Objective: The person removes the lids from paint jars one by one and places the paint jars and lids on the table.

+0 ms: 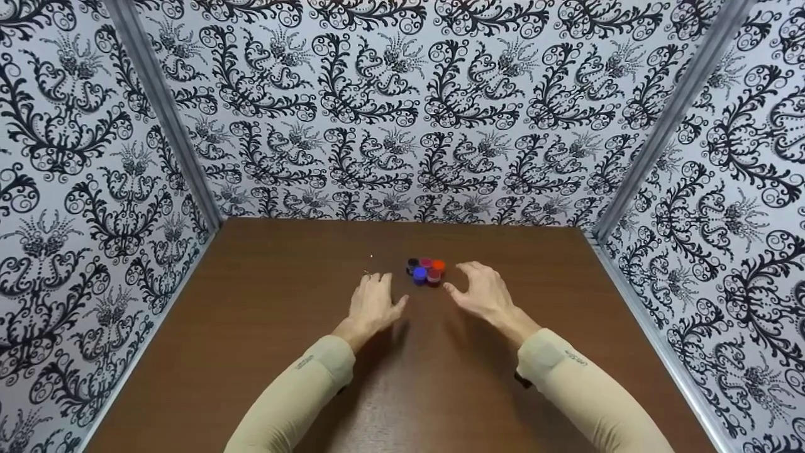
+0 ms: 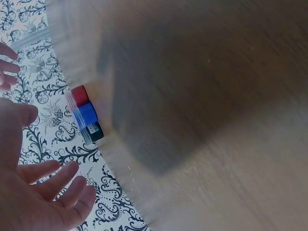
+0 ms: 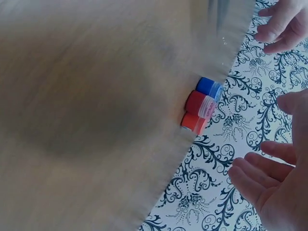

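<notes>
Well in from the tabletop's [image 1: 277, 296] edges, with wood stretching to the side rails [image 1: 651, 327], small lidded pots [image 1: 426, 271] huddle upright, long axes vertical, between the left hand [image 1: 372, 301] and right hand [image 1: 484, 292], both with fingers loosely parted.

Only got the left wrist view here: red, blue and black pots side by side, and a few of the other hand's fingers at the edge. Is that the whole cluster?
Observer: No. The head view shows two more, an orange pot and a dark pink pot, making five.
Operator: Copy. Is anything held on the other side? Fingers are cut off for me.
Observer: Nothing. In the right wrist view the right hand is empty, its fingers clear of the pots.
</notes>
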Available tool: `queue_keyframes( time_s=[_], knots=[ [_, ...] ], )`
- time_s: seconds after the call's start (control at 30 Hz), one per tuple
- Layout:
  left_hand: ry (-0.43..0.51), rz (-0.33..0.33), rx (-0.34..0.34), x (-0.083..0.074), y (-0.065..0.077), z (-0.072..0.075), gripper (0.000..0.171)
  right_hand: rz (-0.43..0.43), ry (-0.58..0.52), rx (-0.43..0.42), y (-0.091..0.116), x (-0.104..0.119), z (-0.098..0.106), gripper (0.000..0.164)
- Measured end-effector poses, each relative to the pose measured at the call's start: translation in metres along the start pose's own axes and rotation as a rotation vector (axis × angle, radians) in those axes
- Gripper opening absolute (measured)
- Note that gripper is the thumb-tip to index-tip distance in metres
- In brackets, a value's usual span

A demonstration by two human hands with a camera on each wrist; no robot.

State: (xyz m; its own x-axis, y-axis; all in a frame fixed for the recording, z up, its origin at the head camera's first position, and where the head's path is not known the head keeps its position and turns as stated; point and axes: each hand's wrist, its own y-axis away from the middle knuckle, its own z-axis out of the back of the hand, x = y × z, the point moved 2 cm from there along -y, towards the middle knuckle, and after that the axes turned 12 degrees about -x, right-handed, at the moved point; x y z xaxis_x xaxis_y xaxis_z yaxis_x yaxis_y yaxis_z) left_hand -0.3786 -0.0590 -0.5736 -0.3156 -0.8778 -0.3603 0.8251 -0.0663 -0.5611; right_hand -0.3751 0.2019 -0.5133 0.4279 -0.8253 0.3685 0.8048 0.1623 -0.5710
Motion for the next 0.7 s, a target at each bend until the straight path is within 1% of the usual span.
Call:
queue_keyframes(
  time_s=[0.07,0.17,0.2,0.43,0.7],
  knots=[
    [-0.005,-0.010,-0.007,0.000,-0.002,0.000,0.062,-0.004,-0.004,-0.002,-0.003,0.001,0.000,0.057],
    [-0.014,-0.008,0.004,-0.002,-0.005,0.001,0.060,-0.013,-0.005,-0.003,-0.007,0.001,-0.001,0.055],
    [-0.022,0.009,0.023,-0.012,-0.004,0.014,0.056,-0.017,-0.005,-0.001,-0.008,0.001,-0.001,0.055],
    [-0.067,0.020,0.069,-0.016,-0.009,0.011,0.058,-0.016,-0.008,-0.008,-0.014,-0.001,-0.004,0.050],
    [-0.077,0.032,0.097,-0.015,-0.016,0.004,0.054,-0.009,0.005,-0.028,-0.023,0.001,-0.008,0.048]
  ],
)
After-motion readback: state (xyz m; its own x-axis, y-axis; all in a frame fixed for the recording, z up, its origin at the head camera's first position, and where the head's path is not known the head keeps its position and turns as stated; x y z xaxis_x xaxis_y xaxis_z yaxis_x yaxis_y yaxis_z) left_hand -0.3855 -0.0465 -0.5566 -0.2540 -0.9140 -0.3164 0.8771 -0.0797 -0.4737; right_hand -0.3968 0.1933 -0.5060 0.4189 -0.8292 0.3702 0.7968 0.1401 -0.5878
